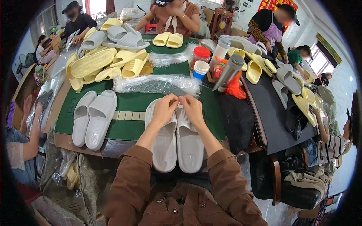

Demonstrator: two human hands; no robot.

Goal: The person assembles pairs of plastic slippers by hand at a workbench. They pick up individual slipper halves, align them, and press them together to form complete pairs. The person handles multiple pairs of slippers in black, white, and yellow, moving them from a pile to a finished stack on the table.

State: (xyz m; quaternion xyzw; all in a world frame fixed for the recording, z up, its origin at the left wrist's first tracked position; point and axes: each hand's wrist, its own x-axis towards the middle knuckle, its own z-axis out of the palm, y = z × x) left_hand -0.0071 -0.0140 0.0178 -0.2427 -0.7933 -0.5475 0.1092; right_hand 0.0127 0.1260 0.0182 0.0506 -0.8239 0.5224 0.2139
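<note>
So I've got two grey slippers (177,141) lying side by side, soles up, right at the near edge of the worktop (128,126), heels hanging a bit over it toward my lap. My left hand (164,109) and right hand (192,108) meet at the toe end, fingertips pinched together over the gap between the pair; each grip looks closed on something small there, but I honestly can't tell what. To my left sits a second grey pair (92,117), two more slippers, well apart from mine with bare green mat between. Just beyond my hands lies one bundle of clear plastic bags (158,83), and a second bundle (169,57) farther back. The yellow slipper pile (102,64) behind it is too jumbled to count, maybe ten or so. On the right there's one steel flask (228,71), one red-lidded jar (200,56) and one white cup (201,68). Open room is mostly that green strip to my left; the right side is crowded.
</note>
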